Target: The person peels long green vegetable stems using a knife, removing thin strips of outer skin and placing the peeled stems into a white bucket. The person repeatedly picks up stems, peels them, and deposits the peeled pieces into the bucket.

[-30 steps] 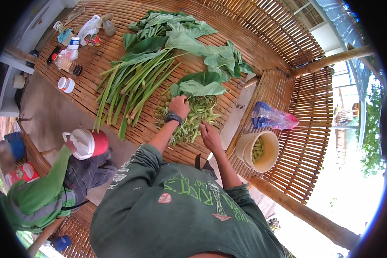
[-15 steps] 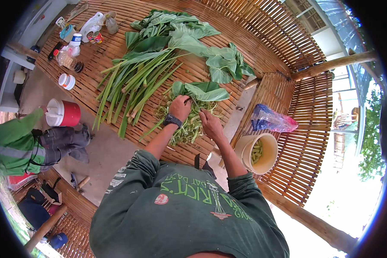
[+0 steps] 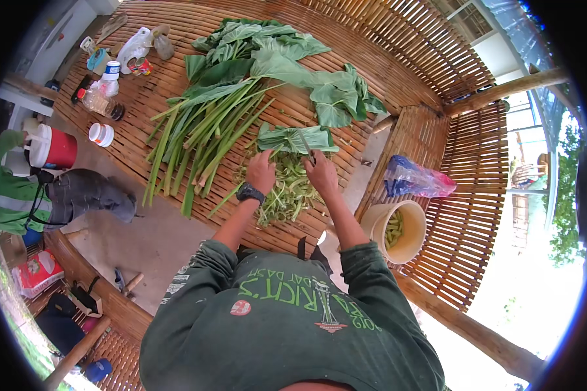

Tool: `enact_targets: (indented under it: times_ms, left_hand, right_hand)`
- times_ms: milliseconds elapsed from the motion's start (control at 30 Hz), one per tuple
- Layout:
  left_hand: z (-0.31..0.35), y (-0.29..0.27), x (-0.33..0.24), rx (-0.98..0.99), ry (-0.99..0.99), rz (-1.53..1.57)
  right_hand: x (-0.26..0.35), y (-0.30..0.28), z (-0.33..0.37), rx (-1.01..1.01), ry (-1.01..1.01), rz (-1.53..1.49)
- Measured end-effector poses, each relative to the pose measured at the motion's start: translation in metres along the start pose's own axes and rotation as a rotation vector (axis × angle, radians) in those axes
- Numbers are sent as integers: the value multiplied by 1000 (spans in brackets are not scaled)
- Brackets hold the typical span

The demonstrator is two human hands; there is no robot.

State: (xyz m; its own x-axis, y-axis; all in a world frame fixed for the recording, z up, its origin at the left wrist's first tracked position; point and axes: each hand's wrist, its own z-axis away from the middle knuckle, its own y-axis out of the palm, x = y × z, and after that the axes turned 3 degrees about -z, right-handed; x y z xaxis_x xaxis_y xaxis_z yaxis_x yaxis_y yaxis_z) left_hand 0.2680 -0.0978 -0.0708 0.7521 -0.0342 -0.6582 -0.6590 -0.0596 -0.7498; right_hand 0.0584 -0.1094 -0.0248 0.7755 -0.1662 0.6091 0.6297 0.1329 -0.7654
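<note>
- Left hand (image 3: 261, 171) clenched on green stalk pieces at the heap of cut greens (image 3: 287, 189); dark watch on that wrist.
- Right hand (image 3: 321, 173) closed around a knife (image 3: 306, 144), blade pointing up over a large folded leaf (image 3: 293, 138) that lies just beyond both hands.
- Heap sits mid bamboo-slat platform (image 3: 398, 45), directly in front of the person.
- Long green stalks (image 3: 202, 140) fan out left of the hands, leaf ends piled toward the far side.
- Packages far left corner: white plastic bag (image 3: 134, 45), clear bottle with white cap (image 3: 104, 85), small round tins, all near the platform's left edge.
- White round tub with orange label (image 3: 101, 134) sits off the edge, on the lower floor.
- Red-and-white jug (image 3: 52, 146) beside another person in green sleeves (image 3: 10, 195).
- Blue-pink plastic bag (image 3: 414, 181) right of the hands; cream bucket (image 3: 398, 228) with green pieces just below it.
- Open slats between heap and the right edge; bare floor lower left.
</note>
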Motion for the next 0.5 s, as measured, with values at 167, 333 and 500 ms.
enact_targets:
  times_ms: [167, 333, 500]
  left_hand:
    - [40, -19, 54, -22, 3, -330]
    - [97, -47, 91, 73, -175, -479]
    - [106, -70, 105, 112, -124, -341]
  right_hand:
    - [-11, 21, -51, 50, -49, 181]
    - [-28, 28, -79, 112, -16, 214]
    - [8, -26, -109, -267, -99, 73]
